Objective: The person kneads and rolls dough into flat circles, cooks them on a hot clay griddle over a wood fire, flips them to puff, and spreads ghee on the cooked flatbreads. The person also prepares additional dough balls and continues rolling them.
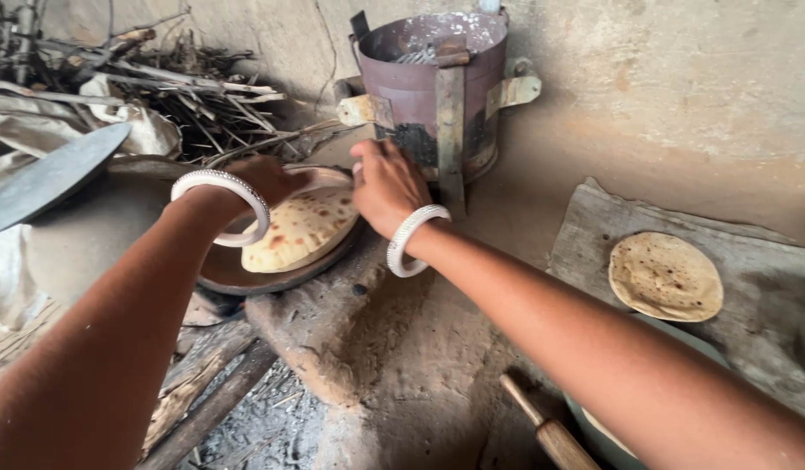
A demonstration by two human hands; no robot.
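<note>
We press our left hand (267, 180) and right hand (387, 185), fingers together, on the far rim of the flatbread (299, 231) lying on the griddle (245, 277).

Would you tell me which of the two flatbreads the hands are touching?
The flatbread on the pan, between both hands; the other flatbread lies alone on the grey board at right.

Wooden board (751, 270) bears flatbread (665, 276); earthen floor (420, 365) carries rolling pin (550, 431), metal stove (437, 87).

Head-worn view, steeply downward, close.
</note>
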